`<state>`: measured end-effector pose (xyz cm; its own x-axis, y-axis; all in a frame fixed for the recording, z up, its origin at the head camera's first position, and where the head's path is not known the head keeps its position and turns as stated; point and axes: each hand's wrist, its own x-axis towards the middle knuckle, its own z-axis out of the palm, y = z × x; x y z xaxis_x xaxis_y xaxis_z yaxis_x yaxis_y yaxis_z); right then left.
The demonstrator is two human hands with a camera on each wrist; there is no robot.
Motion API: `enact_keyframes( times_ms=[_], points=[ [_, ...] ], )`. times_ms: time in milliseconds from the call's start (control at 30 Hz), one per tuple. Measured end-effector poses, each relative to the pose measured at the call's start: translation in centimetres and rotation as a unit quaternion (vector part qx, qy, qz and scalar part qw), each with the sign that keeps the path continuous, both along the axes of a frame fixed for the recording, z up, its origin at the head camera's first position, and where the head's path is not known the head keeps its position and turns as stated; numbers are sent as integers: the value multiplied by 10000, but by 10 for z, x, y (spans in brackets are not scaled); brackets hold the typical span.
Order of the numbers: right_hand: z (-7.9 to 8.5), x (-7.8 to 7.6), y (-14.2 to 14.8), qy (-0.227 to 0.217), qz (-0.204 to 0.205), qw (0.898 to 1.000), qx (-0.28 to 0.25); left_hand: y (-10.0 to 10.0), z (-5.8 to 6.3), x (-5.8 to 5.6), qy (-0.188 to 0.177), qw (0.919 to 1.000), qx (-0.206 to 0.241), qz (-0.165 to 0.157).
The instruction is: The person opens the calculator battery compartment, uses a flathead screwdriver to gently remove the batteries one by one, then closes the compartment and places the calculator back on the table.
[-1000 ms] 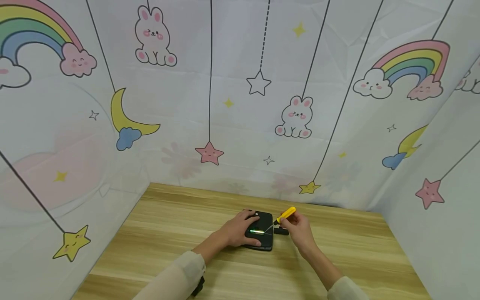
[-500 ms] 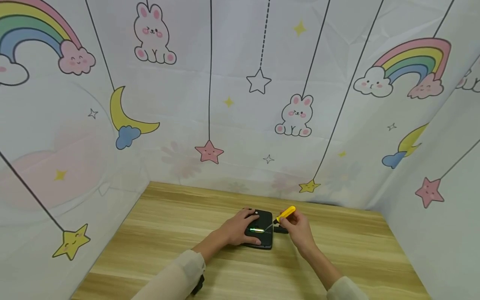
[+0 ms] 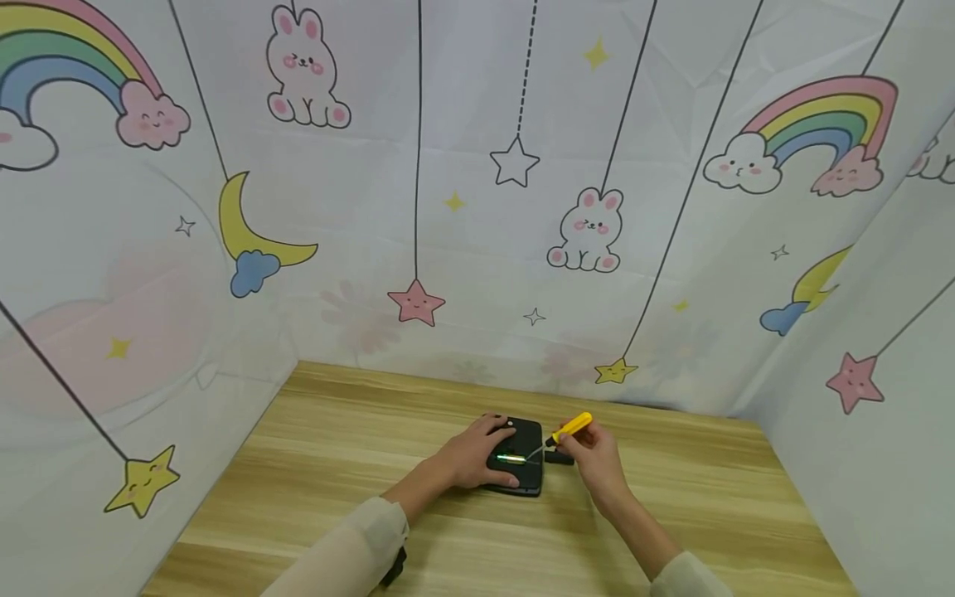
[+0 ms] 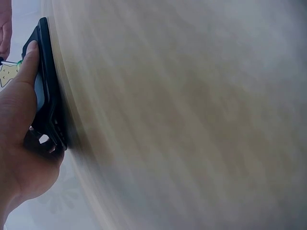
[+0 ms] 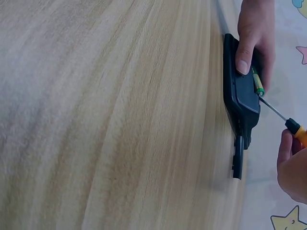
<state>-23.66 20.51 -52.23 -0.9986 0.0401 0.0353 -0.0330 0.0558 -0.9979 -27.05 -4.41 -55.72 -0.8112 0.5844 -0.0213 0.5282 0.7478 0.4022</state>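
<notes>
A flat black device (image 3: 530, 477) lies on the table, a green battery (image 3: 511, 458) showing in its upper face. My left hand (image 3: 472, 456) rests across its left side, fingers spread and thumb (image 5: 243, 64) pressing on the top. In my right hand (image 3: 597, 464) I grip a yellow-handled screwdriver (image 3: 573, 424), tilted down to the left. Its thin metal shaft (image 5: 273, 108) reaches the battery's right end in the right wrist view. The left wrist view shows the device edge-on (image 4: 45, 72), with part of my left hand around it. What kind of device it is, I cannot tell.
A narrow black piece (image 3: 558, 458) sticks out at the device's right side; whether it is attached is unclear. The wood-grain table (image 3: 336, 464) meets a printed cloth wall (image 3: 477, 249) at the back, with more cloth at both sides. A black strap (image 3: 395, 568) sits under my left sleeve.
The screwdriver's handle has shifted very slightly to the right, its tip staying at the battery's end. My left hand and the device keep their places.
</notes>
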Motion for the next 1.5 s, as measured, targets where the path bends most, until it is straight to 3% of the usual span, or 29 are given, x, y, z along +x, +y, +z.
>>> enact_keyframes(
  times_ms=[1067, 1500],
  points=[
    [2, 0, 1, -89, -68, 9997, -226, -1, 3, 2, 18, 9999, 98, -56],
    [10, 0, 3, -52, -25, 10000, 64, 0, 4, 3, 4, 10000, 84, -15]
  ],
)
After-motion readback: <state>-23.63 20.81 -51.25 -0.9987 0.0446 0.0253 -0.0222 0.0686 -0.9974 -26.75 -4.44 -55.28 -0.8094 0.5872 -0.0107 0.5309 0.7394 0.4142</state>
